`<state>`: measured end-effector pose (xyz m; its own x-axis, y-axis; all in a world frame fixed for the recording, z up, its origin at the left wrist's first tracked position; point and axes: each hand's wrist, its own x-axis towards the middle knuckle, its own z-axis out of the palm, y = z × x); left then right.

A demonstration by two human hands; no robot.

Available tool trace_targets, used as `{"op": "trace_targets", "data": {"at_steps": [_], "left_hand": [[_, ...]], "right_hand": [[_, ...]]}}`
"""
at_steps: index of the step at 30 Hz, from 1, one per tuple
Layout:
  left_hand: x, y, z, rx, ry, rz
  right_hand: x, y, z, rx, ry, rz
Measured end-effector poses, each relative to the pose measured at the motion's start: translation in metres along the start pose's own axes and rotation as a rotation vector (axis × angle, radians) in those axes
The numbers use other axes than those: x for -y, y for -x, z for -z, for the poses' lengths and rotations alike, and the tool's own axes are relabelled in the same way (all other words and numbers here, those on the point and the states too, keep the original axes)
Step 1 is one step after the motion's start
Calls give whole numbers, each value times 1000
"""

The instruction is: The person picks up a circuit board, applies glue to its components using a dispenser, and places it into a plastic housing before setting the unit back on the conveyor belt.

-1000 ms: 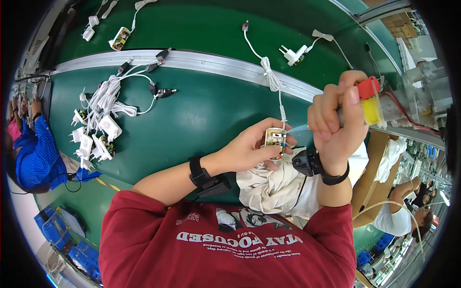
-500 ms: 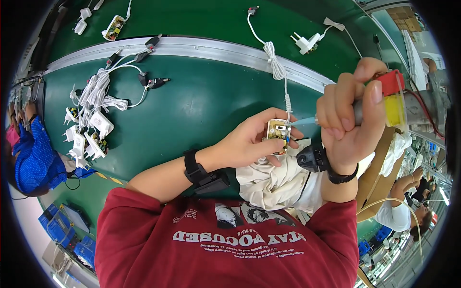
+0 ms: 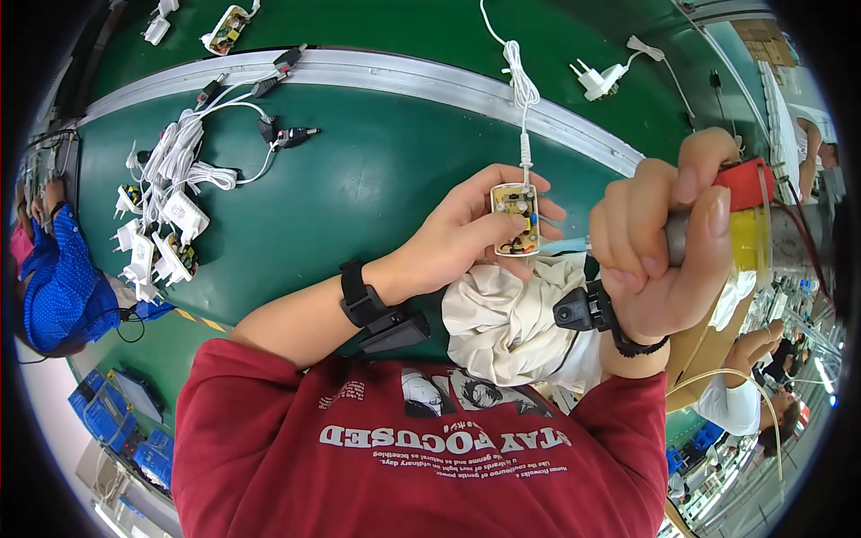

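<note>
My left hand [image 3: 489,220] is closed on an open power adapter [image 3: 515,199], a white half-shell with its circuit board showing, thumb lying on the parts. From its far end a white cable [image 3: 517,76] runs away, tied in a bundle. My right hand [image 3: 664,238] grips a grey barrel-shaped dispensing tool [image 3: 749,240] with a yellow band and red block on top. Its pale blue tapered nozzle [image 3: 563,245] points left, by the near end of the adapter; whether it touches, I cannot tell. A crumpled cream cloth [image 3: 502,314] lies below my hands.
Several white adapters [image 3: 186,215] with bundled cables lie on the green bench at left. Past a metal rail [image 3: 395,76] are another open adapter [image 3: 226,31] and a plug adapter [image 3: 596,81]. A cardboard box [image 3: 704,354] stands at right. Other people work at both sides.
The adapter in my left hand has moved slightly away from me and left. The nozzle has gone from its cable end to its near end. Items beyond the rail have shifted in view.
</note>
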<state>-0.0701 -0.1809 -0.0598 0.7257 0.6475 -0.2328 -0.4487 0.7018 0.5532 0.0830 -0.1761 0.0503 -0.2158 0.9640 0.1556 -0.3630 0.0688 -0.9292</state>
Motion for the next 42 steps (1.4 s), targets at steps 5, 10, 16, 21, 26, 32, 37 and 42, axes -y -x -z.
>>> {"op": "trace_targets", "data": {"at_steps": [5,10,16,21,26,32,37,42], "left_hand": [[0,0,2,23,2,-18],[0,-1,1,20,9,-13],[2,-3,1,43,15,0],[2,-2,-1,111,196,40],[-1,-1,0,162,244,41],[-1,0,0,165,237,47],[-2,0,-1,172,241,50],[-6,-1,-8,163,215,68]], "right_hand": [[-3,-2,4,-8,-14,16],[-3,-2,5,16,16,52],[-2,-1,8,16,13,52],[-5,2,2,40,-2,56],[-5,3,-3,36,42,31],[-8,3,-1,28,-2,36],[-5,2,-2,19,36,49],[4,1,-3,-21,146,57]]}}
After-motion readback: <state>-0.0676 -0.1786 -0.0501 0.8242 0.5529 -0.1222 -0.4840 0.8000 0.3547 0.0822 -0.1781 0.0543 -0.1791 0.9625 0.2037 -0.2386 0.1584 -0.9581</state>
